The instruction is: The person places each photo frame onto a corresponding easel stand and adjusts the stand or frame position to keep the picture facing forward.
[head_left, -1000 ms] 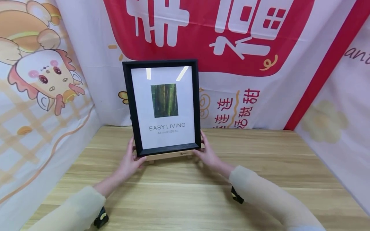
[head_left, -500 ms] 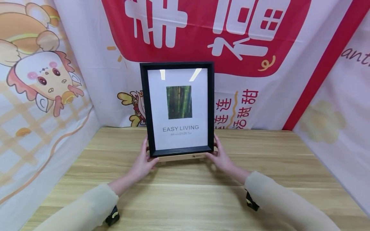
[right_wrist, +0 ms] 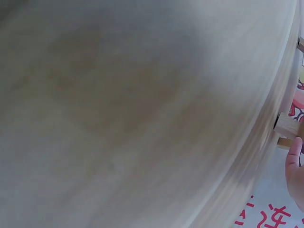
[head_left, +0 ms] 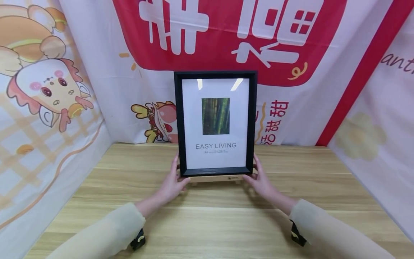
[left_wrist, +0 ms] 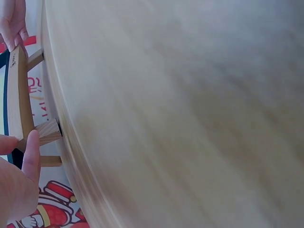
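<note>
A black picture frame (head_left: pixel 216 160) with a small bamboo picture and the words "EASY LIVING" stands upright at mid-table in the head view. It rests on the light wooden ledge of a small easel (head_left: pixel 213 178). At the lower left corner, my left hand (head_left: pixel 170 185) grips the ledge end, thumb in front and other fingers beside and behind the frame. My right hand (head_left: pixel 263 184) holds the opposite corner the same way. Short wooden legs show under the ledge (left_wrist: pixel 21 95) in the left wrist view. The right wrist view catches one easel leg (right_wrist: pixel 288 126) beside my right thumb (right_wrist: pixel 294 154).
The wood-grain table (head_left: pixel 220 223) spreads out in front and to both sides. Behind it hangs a white cloth with a red printed panel (head_left: pixel 220 54). Printed cloths also close off the left (head_left: pixel 48 144) and right (head_left: pixel 381 108) sides.
Both hands have shifted the easel and picture frame rightward across the table. The frame, tilted slightly at first, now stands straighter and faces the front. The grip looks the same throughout.
</note>
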Available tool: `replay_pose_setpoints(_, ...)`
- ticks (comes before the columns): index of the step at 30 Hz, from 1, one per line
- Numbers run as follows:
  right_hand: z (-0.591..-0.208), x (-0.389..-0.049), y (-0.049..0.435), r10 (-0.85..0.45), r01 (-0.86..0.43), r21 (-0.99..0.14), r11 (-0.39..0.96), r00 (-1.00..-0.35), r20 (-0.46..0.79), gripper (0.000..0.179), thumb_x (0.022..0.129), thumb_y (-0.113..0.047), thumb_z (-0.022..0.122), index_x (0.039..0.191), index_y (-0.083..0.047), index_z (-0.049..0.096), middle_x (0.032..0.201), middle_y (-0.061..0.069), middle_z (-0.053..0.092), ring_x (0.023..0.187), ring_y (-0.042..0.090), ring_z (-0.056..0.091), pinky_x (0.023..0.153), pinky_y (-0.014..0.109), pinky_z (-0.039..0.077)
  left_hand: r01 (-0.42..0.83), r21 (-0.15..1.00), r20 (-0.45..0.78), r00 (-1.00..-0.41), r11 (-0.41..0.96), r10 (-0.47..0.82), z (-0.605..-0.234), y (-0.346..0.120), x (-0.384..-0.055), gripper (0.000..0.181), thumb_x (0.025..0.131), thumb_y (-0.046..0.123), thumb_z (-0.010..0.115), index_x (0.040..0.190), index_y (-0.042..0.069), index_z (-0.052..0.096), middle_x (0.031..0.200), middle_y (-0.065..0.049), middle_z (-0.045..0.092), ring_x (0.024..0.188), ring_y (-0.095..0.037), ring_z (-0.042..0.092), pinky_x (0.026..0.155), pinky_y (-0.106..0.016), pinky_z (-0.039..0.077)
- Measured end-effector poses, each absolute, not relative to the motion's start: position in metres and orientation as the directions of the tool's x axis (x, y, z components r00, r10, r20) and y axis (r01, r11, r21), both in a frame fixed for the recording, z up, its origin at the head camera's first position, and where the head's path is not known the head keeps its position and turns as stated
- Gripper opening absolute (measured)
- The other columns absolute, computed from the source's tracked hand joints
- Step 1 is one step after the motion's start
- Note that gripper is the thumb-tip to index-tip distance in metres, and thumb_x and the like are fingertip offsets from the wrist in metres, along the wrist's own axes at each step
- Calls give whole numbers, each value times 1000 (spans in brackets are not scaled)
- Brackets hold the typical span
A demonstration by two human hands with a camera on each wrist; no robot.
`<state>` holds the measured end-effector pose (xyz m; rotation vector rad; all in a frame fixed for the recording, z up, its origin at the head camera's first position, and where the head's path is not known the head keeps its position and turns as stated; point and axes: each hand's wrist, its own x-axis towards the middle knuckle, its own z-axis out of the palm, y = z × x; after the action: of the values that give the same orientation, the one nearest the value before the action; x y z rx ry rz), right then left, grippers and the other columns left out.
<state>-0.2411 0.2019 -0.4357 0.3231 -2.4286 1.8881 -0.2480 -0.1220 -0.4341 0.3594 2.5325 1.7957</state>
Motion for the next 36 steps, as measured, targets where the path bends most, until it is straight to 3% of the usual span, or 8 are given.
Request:
replay_pose_setpoints(10,-436,-230,217,-109,-183,-945,272,-981,159,95,91,10,59,157,-18,-4,133,33,34,111,49,54,84,29,54,214,927,145,-962,307,232,-433,-108,-248,107,88,-6,65,153,45,-3,149,-30,27,118,-50,50,62,-39,60)
replay_pose_setpoints(20,-436,-224,221,-93,-224,-939,260,-974,207,92,89,15,57,156,-11,-1,130,36,37,106,49,57,79,23,54,200,937,131,-961,288,243,-432,-101,-248,108,87,-7,66,153,47,-2,149,-31,26,118,-52,48,62,-40,60)
replay_pose_setpoints(27,-436,-221,221,-80,-203,-941,272,-979,189,94,90,14,58,157,-15,-1,132,35,36,107,50,56,83,31,56,217,928,142,-958,303,250,-431,-101,-248,107,88,-7,66,153,47,-1,148,-29,29,119,-52,48,61,-39,60)
replay_pose_setpoints(36,-436,-219,221,-78,-194,-938,287,-981,179,94,90,13,59,157,-16,-2,134,35,34,111,51,55,83,26,54,213,931,138,-957,296,254,-430,-101,-250,107,88,-7,65,153,46,-1,147,-29,30,117,-50,51,60,-40,59)
